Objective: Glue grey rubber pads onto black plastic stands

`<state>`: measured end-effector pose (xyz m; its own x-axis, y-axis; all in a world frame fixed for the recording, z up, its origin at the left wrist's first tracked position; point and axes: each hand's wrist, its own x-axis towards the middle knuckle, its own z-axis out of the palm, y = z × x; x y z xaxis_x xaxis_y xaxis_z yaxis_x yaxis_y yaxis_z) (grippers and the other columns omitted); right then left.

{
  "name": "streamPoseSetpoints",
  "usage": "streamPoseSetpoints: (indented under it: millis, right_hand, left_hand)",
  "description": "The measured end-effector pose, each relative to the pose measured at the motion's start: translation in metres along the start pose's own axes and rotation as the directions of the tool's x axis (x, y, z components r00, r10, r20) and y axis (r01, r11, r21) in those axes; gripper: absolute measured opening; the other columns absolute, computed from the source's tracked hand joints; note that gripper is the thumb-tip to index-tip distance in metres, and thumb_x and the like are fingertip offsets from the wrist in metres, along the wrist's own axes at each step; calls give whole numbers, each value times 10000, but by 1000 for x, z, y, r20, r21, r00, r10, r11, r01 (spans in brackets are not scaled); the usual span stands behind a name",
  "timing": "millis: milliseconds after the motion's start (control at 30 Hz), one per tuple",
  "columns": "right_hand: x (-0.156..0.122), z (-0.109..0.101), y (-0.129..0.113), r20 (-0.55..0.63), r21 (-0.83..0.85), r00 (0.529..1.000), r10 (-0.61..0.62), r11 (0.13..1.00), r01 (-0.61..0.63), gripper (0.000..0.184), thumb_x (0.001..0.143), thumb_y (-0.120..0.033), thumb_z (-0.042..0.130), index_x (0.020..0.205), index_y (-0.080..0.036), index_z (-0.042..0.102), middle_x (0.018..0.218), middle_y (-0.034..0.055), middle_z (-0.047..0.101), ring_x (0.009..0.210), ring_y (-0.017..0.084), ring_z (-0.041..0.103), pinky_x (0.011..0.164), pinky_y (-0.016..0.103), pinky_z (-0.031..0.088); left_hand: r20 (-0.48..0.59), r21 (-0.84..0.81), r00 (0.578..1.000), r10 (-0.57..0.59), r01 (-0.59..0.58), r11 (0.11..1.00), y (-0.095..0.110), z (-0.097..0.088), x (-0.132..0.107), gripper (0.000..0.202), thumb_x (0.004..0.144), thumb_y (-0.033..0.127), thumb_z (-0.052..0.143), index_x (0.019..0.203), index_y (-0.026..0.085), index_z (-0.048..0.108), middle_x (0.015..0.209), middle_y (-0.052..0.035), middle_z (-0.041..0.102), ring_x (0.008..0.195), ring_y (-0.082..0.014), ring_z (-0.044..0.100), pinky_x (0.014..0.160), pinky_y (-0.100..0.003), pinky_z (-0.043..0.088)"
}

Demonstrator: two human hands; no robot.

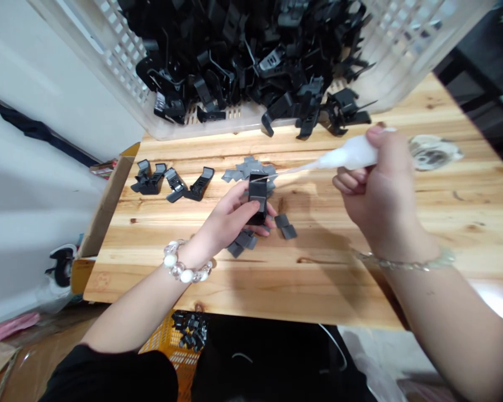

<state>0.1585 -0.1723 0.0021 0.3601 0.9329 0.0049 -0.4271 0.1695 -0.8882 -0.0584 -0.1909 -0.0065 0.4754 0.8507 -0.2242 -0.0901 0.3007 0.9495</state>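
Pale wooden bench (151, 282) with streaky grain and scattered dark knots. Across far end of bench, white plastic crate (184, 130) with perforated walls. Toward right edge, round whitish object (431, 153) with dark stains, too unclear to name. Just beyond left edge, cardboard box (104, 215). Beneath near edge, orange mesh crate (164, 336), partly hidden. On left, white wall (20, 212) crossed by slanting dark strip (37, 130). Low down near box, white-and-black shoe (62, 260); farther left, pink cloth (12, 330).
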Motion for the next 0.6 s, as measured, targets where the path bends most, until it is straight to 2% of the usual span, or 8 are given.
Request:
streamPoseSetpoints:
  millis: [267,600]
  right_hand:
    - [-6,6,6,-8,-21,1000,-7,1000,7,239,780,-241,594,623,-232,414,456,-80,275,395,65,145,384,254,78]
    - [-6,7,8,-35,-34,996,-86,996,85,247,794,-214,597,617,-235,425,450,-79,283,394,65,174,380,248,105]
  left_hand:
    - [-22,-87,1000,-3,1,996,1,1,-1,123,897,213,523,988,139,559,829,-52,696,733,-168,706,650,-305,613]
    - [-32,-92,999,19,-22,996,0,0,-1,138,886,208,535,1003,145,574,835,-48,712,753,-172,709,678,-320,610]
